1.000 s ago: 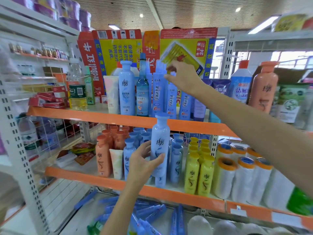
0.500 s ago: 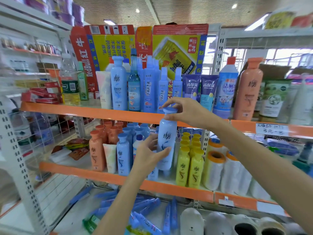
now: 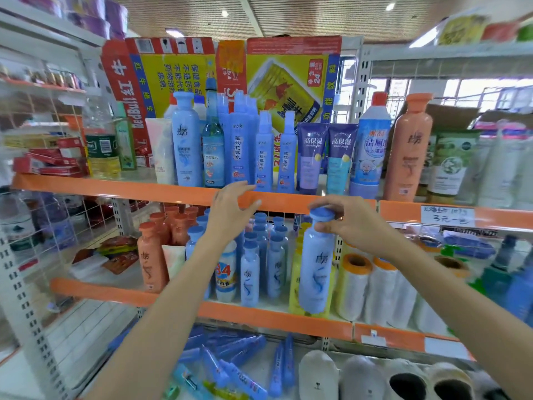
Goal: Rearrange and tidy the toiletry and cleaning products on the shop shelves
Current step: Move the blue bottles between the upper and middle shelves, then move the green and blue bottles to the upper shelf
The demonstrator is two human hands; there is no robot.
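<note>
My right hand (image 3: 350, 223) grips the cap and neck of a tall light-blue bottle (image 3: 315, 269), which hangs upright in front of the middle shelf. My left hand (image 3: 232, 210) is free of the bottle, fingers relaxed, in front of the upper shelf's orange edge (image 3: 161, 190). Behind it on the middle shelf stand several small blue bottles (image 3: 249, 272) and orange bottles (image 3: 151, 262). Yellow bottles are mostly hidden behind the held bottle. The upper shelf carries a matching tall blue bottle (image 3: 186, 140), blue spray bottles (image 3: 264, 151) and a tall orange bottle (image 3: 408, 148).
White rolls with orange cores (image 3: 353, 287) stand right of the held bottle. Blue tubes (image 3: 230, 362) lie loose on the bottom shelf beside slippers (image 3: 318, 376). Red Bull cartons (image 3: 288, 82) back the upper shelf. A wire shelf (image 3: 43, 226) with bottles adjoins on the left.
My left hand has let go of the tall blue bottle and risen to the upper shelf edge. My right hand now carries the bottle by its cap, further to the right.
</note>
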